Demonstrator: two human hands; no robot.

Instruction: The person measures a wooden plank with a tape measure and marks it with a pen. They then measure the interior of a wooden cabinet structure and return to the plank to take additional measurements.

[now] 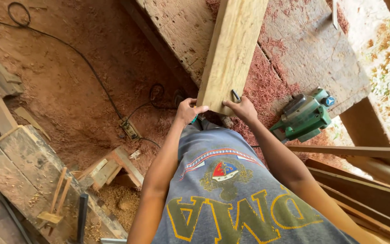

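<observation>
A long pale wooden plank (230, 49) lies on the workbench (312, 49), its near end toward me. My left hand (188, 110) grips the plank's near left corner, with something teal partly hidden under the palm. My right hand (242, 108) rests on the near end and holds a short dark pencil-like marker (235, 94) against the wood.
A green electric planer (305, 116) sits on the bench's near right corner amid reddish shavings. A black cable (91, 68) runs over the dirt floor to a power strip (130, 129). Wood scraps and a small crate (111, 169) lie lower left; stacked planks (366, 190) at right.
</observation>
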